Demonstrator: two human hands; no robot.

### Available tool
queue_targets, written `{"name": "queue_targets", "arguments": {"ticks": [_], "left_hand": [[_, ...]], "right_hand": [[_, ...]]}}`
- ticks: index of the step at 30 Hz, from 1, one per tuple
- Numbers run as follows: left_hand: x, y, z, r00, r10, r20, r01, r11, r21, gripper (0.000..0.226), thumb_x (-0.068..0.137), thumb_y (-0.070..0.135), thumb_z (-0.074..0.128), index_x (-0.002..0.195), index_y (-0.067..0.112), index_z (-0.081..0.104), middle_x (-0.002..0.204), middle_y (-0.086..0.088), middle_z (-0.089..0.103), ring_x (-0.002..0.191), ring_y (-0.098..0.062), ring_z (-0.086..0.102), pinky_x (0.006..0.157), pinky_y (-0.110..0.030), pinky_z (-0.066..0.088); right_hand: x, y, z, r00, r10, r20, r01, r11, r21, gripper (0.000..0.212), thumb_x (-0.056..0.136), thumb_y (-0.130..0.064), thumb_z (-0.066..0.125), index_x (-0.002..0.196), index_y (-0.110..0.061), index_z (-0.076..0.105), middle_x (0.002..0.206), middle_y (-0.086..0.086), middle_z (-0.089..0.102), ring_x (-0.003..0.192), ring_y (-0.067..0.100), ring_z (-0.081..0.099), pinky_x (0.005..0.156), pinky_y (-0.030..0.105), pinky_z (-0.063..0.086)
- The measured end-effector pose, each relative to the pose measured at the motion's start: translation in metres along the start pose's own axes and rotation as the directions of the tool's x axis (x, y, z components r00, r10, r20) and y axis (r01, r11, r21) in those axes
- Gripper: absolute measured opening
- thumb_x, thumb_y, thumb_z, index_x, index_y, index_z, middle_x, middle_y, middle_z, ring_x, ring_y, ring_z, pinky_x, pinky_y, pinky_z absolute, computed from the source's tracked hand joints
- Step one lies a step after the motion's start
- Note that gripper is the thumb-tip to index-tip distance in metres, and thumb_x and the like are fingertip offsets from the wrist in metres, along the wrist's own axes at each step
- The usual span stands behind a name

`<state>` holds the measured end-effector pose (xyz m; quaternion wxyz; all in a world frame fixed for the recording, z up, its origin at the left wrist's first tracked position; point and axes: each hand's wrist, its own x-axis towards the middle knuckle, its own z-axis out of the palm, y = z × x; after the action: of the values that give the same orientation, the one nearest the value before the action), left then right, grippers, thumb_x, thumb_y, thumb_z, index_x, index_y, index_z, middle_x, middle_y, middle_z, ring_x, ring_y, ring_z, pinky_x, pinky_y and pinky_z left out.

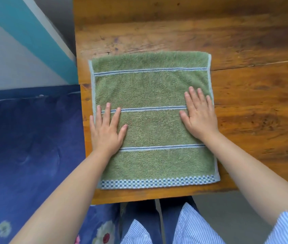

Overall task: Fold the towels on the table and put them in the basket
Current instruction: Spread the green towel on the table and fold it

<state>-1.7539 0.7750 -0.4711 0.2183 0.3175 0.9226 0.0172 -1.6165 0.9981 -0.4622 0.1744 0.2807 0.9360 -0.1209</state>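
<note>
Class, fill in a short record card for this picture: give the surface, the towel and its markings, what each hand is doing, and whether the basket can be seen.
surface: wooden table
towel: green towel, lying flat on the table
markings: blue-and-white stripes across it; checked border along the near edge
left hand: left hand pressing flat on the towel, fingers straight
right hand: right hand pressing flat on the towel, fingers straight
basket: not in view

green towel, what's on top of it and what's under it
On the green towel both hands lie flat, fingers straight: left hand near its left edge, right hand near its right edge. Under it is the wooden table; whatever the cloth covers cannot be seen.
</note>
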Motion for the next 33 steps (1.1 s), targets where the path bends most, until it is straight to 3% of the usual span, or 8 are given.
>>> {"name": "queue_targets", "arguments": {"ticks": [6, 10, 14, 17, 20, 23, 29, 33], "left_hand": [[0.007, 0.005, -0.011, 1.000, -0.017, -0.010, 0.017, 0.999, -0.036, 0.080, 0.078, 0.057, 0.011, 0.140, 0.015, 0.040, 0.152, -0.016, 0.026, 0.143, -0.036, 0.013, 0.113, -0.055, 0.002], [0.045, 0.023, -0.028, 0.984, 0.106, -0.143, -0.114, 0.992, -0.052, 0.059, 0.087, 0.037, 0.028, 0.127, 0.002, 0.054, 0.138, -0.024, 0.046, 0.134, -0.045, 0.033, 0.109, -0.056, 0.019], [0.101, 0.041, -0.045, 0.992, 0.074, -0.107, -0.082, 0.994, -0.069, 0.053, 0.098, 0.036, 0.028, 0.147, 0.015, 0.023, 0.157, -0.006, 0.011, 0.147, -0.025, 0.000, 0.118, -0.040, -0.001], [0.126, 0.036, -0.046, 0.995, 0.087, -0.048, -0.087, 0.996, 0.008, 0.056, 0.097, 0.045, 0.025, 0.148, 0.025, 0.014, 0.159, 0.000, 0.002, 0.147, -0.022, -0.005, 0.117, -0.041, -0.004], [0.138, 0.020, -0.050, 0.997, 0.037, -0.066, -0.034, 0.999, 0.040, 0.068, 0.083, 0.052, 0.015, 0.147, 0.030, 0.017, 0.158, 0.002, 0.006, 0.146, -0.025, -0.003, 0.117, -0.043, -0.002], [0.146, 0.007, -0.055, 0.994, -0.065, -0.088, 0.066, 0.998, 0.015, 0.061, 0.091, 0.053, 0.020, 0.147, 0.031, 0.017, 0.158, 0.002, 0.007, 0.146, -0.025, -0.002, 0.117, -0.045, -0.001], [0.155, -0.007, -0.066, 0.990, -0.087, -0.111, 0.087, 0.996, -0.010, 0.049, 0.099, 0.029, 0.027, 0.147, 0.024, 0.022, 0.158, -0.003, 0.010, 0.146, -0.024, 0.001, 0.117, -0.042, 0.000], [0.160, -0.001, -0.083, 0.981, -0.046, -0.187, 0.051, 0.998, 0.022, 0.055, 0.082, 0.024, 0.034, 0.133, 0.009, 0.047, 0.135, -0.018, 0.044, 0.127, -0.033, 0.035, 0.109, -0.040, 0.022]], "right_hand": [[0.009, 0.011, -0.022, 0.965, 0.259, -0.043, -0.255, 0.963, 0.093, 0.073, 0.083, -0.042, 0.012, 0.146, -0.007, 0.002, 0.156, 0.010, -0.007, 0.144, 0.025, -0.010, 0.114, 0.042, -0.011], [0.040, -0.030, -0.038, 0.996, 0.005, -0.087, 0.006, 0.992, 0.127, 0.061, 0.092, -0.032, 0.018, 0.146, -0.011, -0.001, 0.156, 0.006, -0.009, 0.143, 0.021, -0.013, 0.110, 0.032, -0.018], [0.091, -0.060, -0.040, 0.969, -0.244, -0.033, 0.245, 0.969, 0.031, 0.053, 0.099, -0.031, 0.024, 0.147, -0.018, 0.006, 0.157, 0.001, -0.005, 0.144, 0.019, -0.009, 0.115, 0.036, -0.012], [0.111, -0.051, -0.037, 0.945, -0.325, 0.028, 0.327, 0.941, -0.084, 0.061, 0.090, -0.049, 0.004, 0.147, -0.026, 0.006, 0.157, -0.004, -0.003, 0.145, 0.018, -0.006, 0.116, 0.039, -0.008], [0.121, -0.022, -0.044, 0.978, -0.206, 0.036, 0.209, 0.975, -0.079, 0.059, 0.092, -0.052, 0.008, 0.146, -0.028, 0.002, 0.157, -0.005, -0.006, 0.144, 0.017, -0.009, 0.115, 0.038, -0.008], [0.124, 0.012, -0.056, 0.998, -0.052, 0.018, 0.053, 0.998, -0.043, 0.069, 0.082, -0.050, 0.007, 0.147, -0.025, 0.004, 0.157, -0.003, -0.004, 0.144, 0.019, -0.008, 0.116, 0.039, -0.007], [0.131, 0.048, -0.078, 0.992, 0.026, 0.127, -0.024, 1.000, -0.014, 0.061, 0.097, -0.044, 0.019, 0.147, -0.019, -0.005, 0.156, 0.000, -0.014, 0.143, 0.022, -0.016, 0.115, 0.046, -0.009], [0.127, 0.042, -0.093, 1.000, -0.020, -0.006, 0.020, 1.000, 0.009, 0.064, 0.088, -0.019, 0.046, 0.144, -0.009, 0.018, 0.151, 0.010, 0.022, 0.139, 0.027, 0.019, 0.112, 0.044, 0.019]]}}
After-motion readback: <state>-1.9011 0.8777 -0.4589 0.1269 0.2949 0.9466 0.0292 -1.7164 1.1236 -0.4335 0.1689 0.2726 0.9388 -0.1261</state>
